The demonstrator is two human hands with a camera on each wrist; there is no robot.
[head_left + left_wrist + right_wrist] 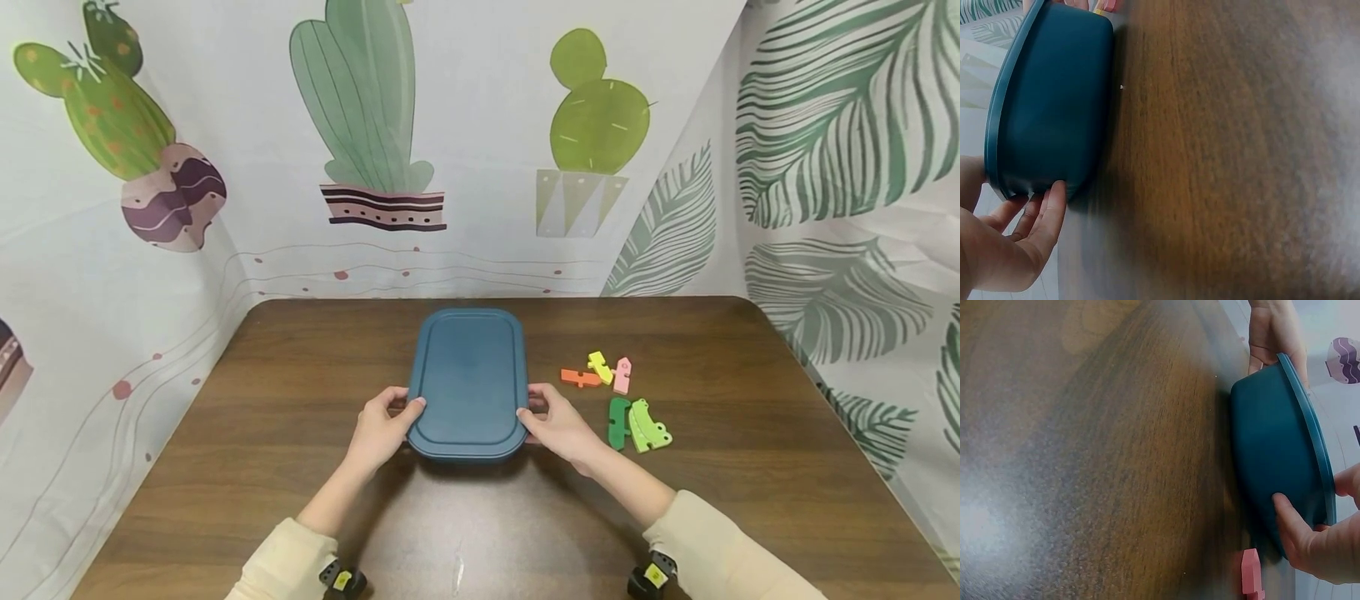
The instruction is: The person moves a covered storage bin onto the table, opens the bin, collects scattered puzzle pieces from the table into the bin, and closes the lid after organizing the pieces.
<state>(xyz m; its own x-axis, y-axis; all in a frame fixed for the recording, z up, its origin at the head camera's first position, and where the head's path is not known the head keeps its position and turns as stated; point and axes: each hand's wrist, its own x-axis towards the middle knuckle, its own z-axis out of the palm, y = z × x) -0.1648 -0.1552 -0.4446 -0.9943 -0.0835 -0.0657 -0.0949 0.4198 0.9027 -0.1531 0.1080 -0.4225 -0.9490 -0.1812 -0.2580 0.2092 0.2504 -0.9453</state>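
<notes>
A dark blue lidded storage box (470, 379), rectangular with rounded corners, is at the middle of the table between both hands. My left hand (381, 427) grips its left side, thumb on the lid's rim and fingers against the wall below. On the opposite side my right hand (558, 427) holds it the same way. The left wrist view shows the box's smooth side wall (1060, 87) and the fingers spread on it. In the right wrist view the right fingers press the wall near one end. The lid hides what is inside; whether the base touches the table I cannot tell.
Right of the box lie several puzzle pieces: an orange one (581, 378), a yellow one (599, 367), a pink one (622, 376), a dark green one (618, 423) and a light green crocodile head (648, 427). Printed cloth hangs behind the brown wooden table (300, 358).
</notes>
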